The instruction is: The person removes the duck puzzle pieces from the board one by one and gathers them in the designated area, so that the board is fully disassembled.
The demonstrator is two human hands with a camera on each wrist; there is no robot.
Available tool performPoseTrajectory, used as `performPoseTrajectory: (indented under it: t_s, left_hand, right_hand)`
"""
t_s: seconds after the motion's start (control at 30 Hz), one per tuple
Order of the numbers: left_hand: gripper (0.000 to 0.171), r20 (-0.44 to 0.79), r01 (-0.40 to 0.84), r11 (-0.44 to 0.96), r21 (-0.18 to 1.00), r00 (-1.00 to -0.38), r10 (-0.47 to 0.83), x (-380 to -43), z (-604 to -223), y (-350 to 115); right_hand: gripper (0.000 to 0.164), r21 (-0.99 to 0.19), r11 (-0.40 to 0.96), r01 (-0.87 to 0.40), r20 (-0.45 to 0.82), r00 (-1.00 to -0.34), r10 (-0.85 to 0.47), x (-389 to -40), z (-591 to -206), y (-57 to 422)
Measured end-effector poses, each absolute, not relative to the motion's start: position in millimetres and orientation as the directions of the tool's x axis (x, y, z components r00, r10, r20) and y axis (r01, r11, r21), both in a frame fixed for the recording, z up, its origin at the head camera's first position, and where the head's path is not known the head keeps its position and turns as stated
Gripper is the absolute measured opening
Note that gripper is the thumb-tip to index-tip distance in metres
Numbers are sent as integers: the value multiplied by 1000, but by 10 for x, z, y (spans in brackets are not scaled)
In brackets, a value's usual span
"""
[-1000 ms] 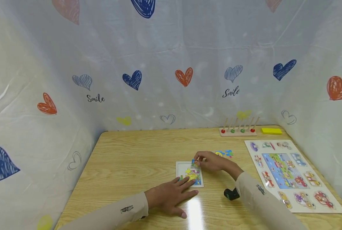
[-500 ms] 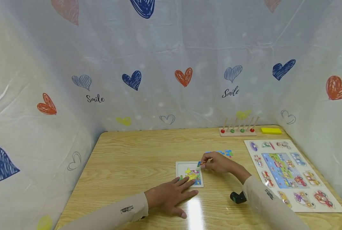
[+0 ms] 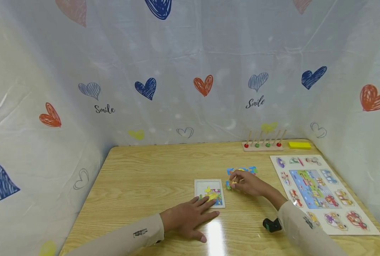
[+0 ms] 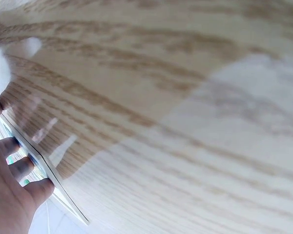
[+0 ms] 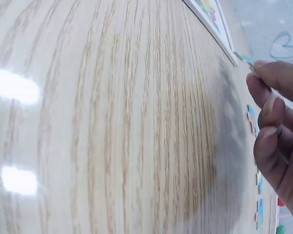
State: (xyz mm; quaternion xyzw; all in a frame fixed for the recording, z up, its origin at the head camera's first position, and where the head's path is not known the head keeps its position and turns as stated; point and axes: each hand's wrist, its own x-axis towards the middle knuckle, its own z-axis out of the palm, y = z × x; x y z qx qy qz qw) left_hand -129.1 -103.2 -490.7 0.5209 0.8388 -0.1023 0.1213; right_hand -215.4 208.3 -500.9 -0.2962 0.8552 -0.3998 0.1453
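A small white puzzle tray [image 3: 197,185] lies on the table, with several bright jigsaw pieces [image 3: 216,195] fitted in its lower right part. My left hand [image 3: 191,217] is spread flat, its fingertips resting on the tray's lower edge and the pieces there. To the right of the tray, my right hand [image 3: 249,183] pinches a blue-green puzzle piece [image 3: 228,185] between thumb and forefinger. In the right wrist view that piece [image 5: 244,59] shows edge-on, beside the tray's corner. Just behind the right hand lies a row of loose puzzle pieces [image 3: 252,170], partly covered by it.
A large vehicle puzzle board [image 3: 311,213] lies on the right side of the table. Behind it stand a peg stacker [image 3: 262,147] with red and green beads and a yellow block [image 3: 299,145]. Heart-printed curtains [image 3: 177,113] enclose the table. A black wrist device [image 3: 271,225] hangs below the right sleeve.
My right hand has drawn away from over the tray, rightward, still pinching the puzzle piece. More of the loose pieces behind it show. The left hand stays put.
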Motion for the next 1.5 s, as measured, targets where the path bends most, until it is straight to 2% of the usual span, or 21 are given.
performPoseTrajectory:
  t_s: [0.23, 0.47, 0.67, 0.83, 0.97, 1.2, 1.5]
  left_hand:
    - [83, -310, 903, 429, -37, -418, 854, -1298, -4914, -1029]
    - [84, -306, 903, 429, -38, -419, 855, -1293, -4911, -1029]
    - [83, -303, 903, 429, -23, -415, 858, -1294, -4908, -1040]
    - [82, -296, 908, 417, -26, -406, 865, -1300, -4920, -1043]
    - [82, -287, 911, 411, -30, -401, 870, -1302, -4933, -1046]
    - [83, -280, 912, 407, -51, -404, 871, -1305, -4937, -1038]
    - [83, -291, 910, 411, -52, -408, 865, -1299, -4920, -1035]
  right_hand:
    - [22, -764, 543, -348, -25, -826, -563, -2114, -4982, 2104]
    - [18, -732, 635, -249, -62, -903, -426, -2096, -5009, 2080]
    - [25, -761, 621, -188, -115, -903, -414, -2098, -5024, 2076]
    - [31, -762, 606, -227, -117, -873, -474, -2119, -5005, 2102]
    - [29, -747, 609, -267, -100, -860, -500, -2137, -5007, 2109]
    - [25, -682, 673, -284, -86, -884, -460, -2140, -5036, 2091]
    - [37, -590, 753, -291, -77, -909, -411, -2144, -5036, 2068]
